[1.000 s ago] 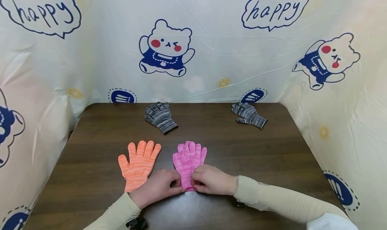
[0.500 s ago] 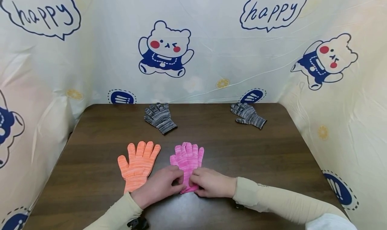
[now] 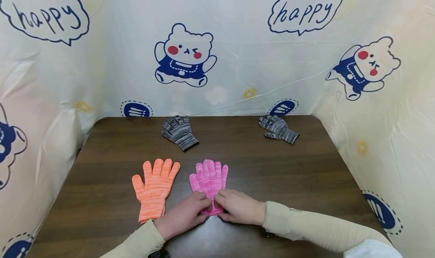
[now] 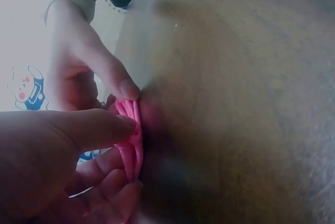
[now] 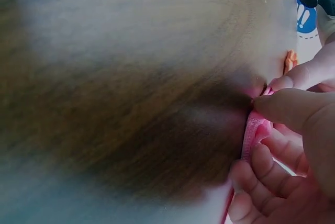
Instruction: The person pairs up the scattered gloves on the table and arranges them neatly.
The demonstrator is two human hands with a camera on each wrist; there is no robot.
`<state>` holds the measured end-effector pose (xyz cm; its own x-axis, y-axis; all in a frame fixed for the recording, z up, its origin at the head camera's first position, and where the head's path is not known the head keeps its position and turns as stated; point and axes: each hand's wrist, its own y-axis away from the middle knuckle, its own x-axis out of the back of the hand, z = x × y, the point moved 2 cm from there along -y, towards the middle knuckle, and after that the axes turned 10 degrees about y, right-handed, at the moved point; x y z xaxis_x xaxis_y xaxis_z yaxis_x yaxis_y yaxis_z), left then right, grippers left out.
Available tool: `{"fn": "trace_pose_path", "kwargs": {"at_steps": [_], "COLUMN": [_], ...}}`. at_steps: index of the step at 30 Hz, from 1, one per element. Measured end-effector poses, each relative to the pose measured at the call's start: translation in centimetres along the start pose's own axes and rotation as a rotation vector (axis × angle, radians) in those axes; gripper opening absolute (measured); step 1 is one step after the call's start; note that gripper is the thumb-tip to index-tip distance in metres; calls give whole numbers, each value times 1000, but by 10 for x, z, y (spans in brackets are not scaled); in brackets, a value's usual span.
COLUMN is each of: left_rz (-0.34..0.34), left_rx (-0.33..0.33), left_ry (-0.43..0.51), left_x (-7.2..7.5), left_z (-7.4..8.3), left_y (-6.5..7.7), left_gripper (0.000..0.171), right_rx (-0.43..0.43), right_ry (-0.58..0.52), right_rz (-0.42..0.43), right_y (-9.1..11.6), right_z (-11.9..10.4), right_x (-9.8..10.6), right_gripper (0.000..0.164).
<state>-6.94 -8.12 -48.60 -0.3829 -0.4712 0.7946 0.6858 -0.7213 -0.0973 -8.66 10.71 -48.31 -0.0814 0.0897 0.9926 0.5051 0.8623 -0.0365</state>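
Note:
A pink knit glove (image 3: pixel 210 178) lies flat on the table, fingers pointing away from me, its cuff at the near end. On the left side of that cuff my left hand (image 3: pixel 187 212) pinches the fabric. My right hand (image 3: pixel 239 207) grips the right side, its thumb and fingers close to the left hand's. In the left wrist view the bunched pink cuff (image 4: pixel 133 145) sits between thumb and curled fingers. The right wrist view shows the cuff edge (image 5: pixel 252 130) under the right thumb. An orange glove (image 3: pixel 154 190) lies left of the pink one, beside my left forearm.
Two grey striped gloves lie at the table's far edge, one grey glove (image 3: pixel 180 133) left of centre and another grey glove (image 3: pixel 279 129) to the right. The brown table (image 3: pixel 289 167) is backed by a printed cloth (image 3: pixel 238 62).
The pink glove has shifted slightly left and its thumb has come out to the side. My left hand has moved nearer the right, uncovering the orange glove's cuff.

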Motion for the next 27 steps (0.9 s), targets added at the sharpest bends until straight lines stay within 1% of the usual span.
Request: {"fn": "trace_pose_path", "kwargs": {"at_steps": [4, 9, 14, 17, 21, 24, 27], "left_rz": [-2, -26, -40, -53, -67, -77, -79], "left_rx": [-31, -40, -49, -30, -15, -20, -28], "left_ry": [41, 74, 57, 55, 63, 66, 32], "left_x": [3, 7, 7, 6, 6, 6, 6], "left_z": [-1, -2, -2, -2, -2, -1, 0], "left_y": [1, 1, 0, 0, 1, 0, 0], "left_gripper": [14, 16, 16, 17, 16, 14, 13], "right_rx": [5, 9, 12, 8, 11, 15, 21], "right_ry": [31, 70, 53, 37, 51, 64, 63], "right_rz": [6, 24, 20, 14, 18, 23, 20], "right_y": [0, 0, 0, 0, -2, -2, -2], "right_z": [0, 0, 0, 0, 0, 0, 2], "right_x": [-1, -1, -1, 0, -1, -1, -3], "right_gripper": [19, 17, 18, 18, 19, 20, 19]}}
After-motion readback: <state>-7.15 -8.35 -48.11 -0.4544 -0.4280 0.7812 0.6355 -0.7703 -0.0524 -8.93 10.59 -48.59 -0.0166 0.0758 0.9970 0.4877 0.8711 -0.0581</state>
